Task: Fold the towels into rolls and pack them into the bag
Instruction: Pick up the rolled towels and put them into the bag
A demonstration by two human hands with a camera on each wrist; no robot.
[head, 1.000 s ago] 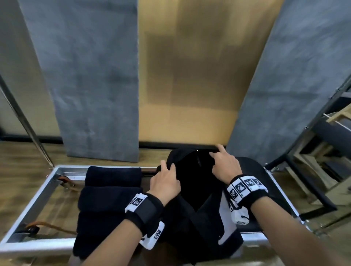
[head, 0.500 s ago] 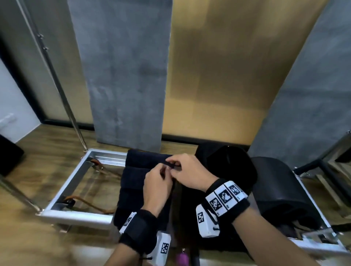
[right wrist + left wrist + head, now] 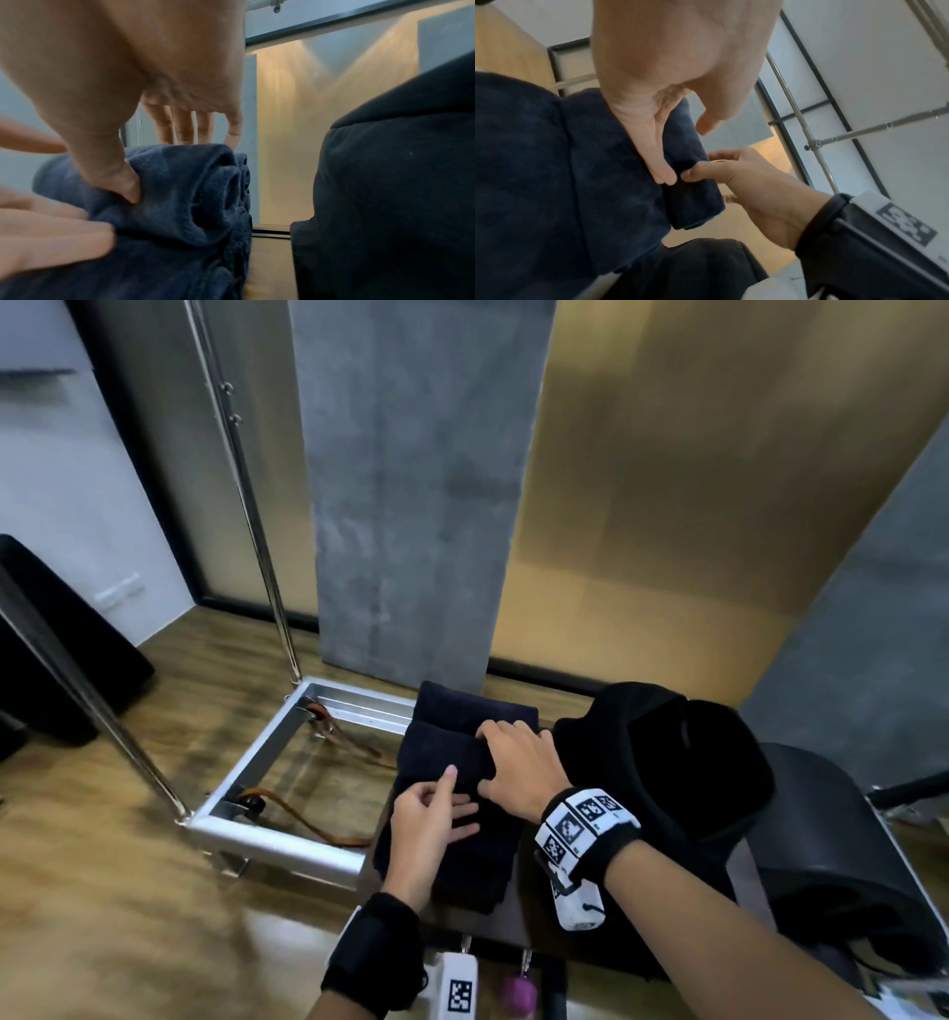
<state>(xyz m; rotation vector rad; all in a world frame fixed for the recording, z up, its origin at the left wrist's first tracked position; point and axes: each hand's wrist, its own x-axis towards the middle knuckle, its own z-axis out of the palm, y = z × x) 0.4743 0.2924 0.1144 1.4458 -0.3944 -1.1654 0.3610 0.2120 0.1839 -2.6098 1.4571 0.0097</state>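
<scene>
A: Towels, dark navy terry ones (image 3: 452,793), are lying stacked on the counter beside the black fabric bag (image 3: 662,762); the top roll's long axis is running left to right, its spiral end facing the bag.

B: The right hand (image 3: 518,762) is gripping that roll, thumb pressing in; the left hand (image 3: 429,819) is resting open on the stack. Loosening could let it unroll.

Navy towels (image 3: 447,757): thick terry cloth, matt, fuzzy nap visible in the right wrist view. Black bag (image 3: 667,762): matt woven fabric, smooth. Frame (image 3: 272,834): brushed metal, satin sheen. Floor (image 3: 102,891): wood-grain, glossy. Grey wall panel (image 3: 411,480): matt, felt-like, possibly cloth. Straps (image 3: 308,824): brown, probably leather.
</scene>
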